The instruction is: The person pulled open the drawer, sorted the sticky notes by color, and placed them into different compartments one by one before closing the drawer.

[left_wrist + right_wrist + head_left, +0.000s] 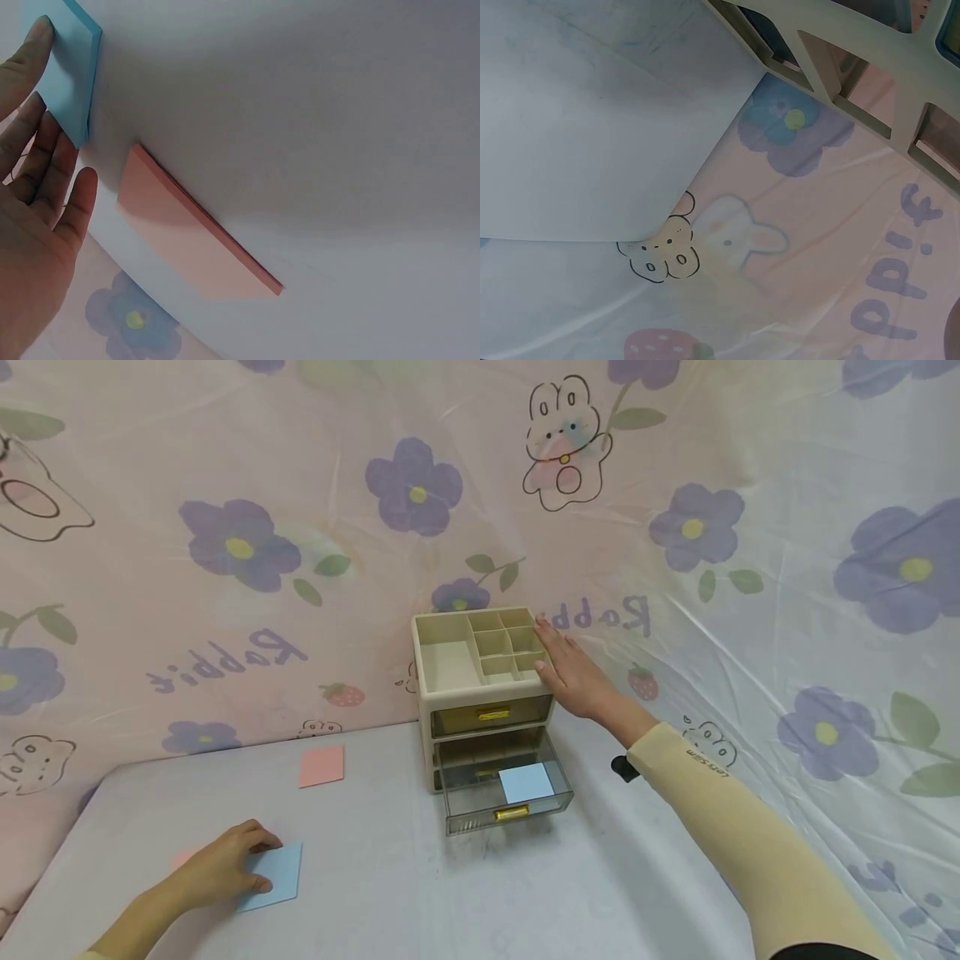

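At the lower left of the head view, my left hand (225,867) pinches a light blue sticky note pad (279,878), thumb on its face. The left wrist view shows this blue pad (73,71) with a pink sticky note pad (191,232) below it. With fingers extended, my right hand (573,670) rests on the top right edge of a cream desktop drawer organizer (453,697). Its clear lower drawer (510,821) is pulled out, and another light blue pad (527,783) lies inside. That organizer's side (900,120) fills the upper right of the right wrist view.
A pink pad (322,766) lies on the white table (375,885) left of the organizer. Part of another pink pad (184,857) shows behind my left hand. The upper drawer (491,716) is closed. Behind everything hangs a patterned curtain (315,460).
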`<action>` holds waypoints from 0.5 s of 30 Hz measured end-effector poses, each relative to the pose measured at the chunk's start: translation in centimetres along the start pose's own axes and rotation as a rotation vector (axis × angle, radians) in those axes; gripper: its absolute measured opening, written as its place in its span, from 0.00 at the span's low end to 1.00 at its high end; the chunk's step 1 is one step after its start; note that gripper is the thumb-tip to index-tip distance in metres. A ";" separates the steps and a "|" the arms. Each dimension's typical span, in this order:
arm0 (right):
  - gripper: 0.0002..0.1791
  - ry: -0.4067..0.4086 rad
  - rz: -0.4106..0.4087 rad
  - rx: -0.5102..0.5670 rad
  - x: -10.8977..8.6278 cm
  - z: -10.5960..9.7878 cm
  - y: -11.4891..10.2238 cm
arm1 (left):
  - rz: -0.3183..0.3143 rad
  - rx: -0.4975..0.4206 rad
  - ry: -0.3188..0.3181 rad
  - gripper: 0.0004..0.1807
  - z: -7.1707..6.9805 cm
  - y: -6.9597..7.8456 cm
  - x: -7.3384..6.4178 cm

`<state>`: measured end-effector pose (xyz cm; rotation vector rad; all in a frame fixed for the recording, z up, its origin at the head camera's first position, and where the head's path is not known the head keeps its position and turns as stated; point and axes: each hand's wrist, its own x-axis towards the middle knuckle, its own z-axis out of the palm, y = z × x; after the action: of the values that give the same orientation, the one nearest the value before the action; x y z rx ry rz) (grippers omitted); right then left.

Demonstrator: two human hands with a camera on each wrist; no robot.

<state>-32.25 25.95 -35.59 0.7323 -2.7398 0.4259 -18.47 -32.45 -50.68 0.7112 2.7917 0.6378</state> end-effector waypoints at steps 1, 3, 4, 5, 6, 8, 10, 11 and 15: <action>0.37 0.000 -0.001 0.002 0.0 0.0 0.0 | -0.009 -0.004 -0.002 0.32 0.0 0.0 0.1; 0.37 0.001 -0.005 0.004 0.0 0.1 0.0 | -0.014 -0.010 -0.007 0.32 -0.1 0.1 0.1; 0.37 0.001 -0.006 0.008 0.0 0.1 0.0 | -0.015 -0.016 -0.011 0.32 -0.1 0.1 0.2; 0.37 0.003 -0.008 0.009 0.0 0.2 0.0 | -0.018 -0.024 -0.013 0.32 -0.1 0.1 0.2; 0.37 0.004 -0.008 0.012 -0.1 0.2 0.0 | -0.020 -0.031 -0.016 0.32 -0.2 0.1 0.2; 0.37 0.007 -0.009 0.014 -0.1 0.2 0.1 | -0.027 -0.044 -0.022 0.31 -0.2 0.2 0.3; 0.37 0.010 -0.007 0.015 -0.1 0.2 0.1 | -0.035 -0.058 -0.026 0.31 -0.2 0.2 0.3; 0.37 0.012 -0.007 0.013 -0.1 0.2 0.1 | -0.039 -0.062 -0.027 0.30 -0.2 0.2 0.4; 0.38 0.015 -0.005 0.015 -0.1 0.1 0.1 | -0.068 -0.069 -0.026 0.30 -0.1 0.5 0.5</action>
<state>-32.20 26.01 -35.72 0.7373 -2.7233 0.4493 -18.76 -31.88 -50.41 0.6042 2.7427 0.7030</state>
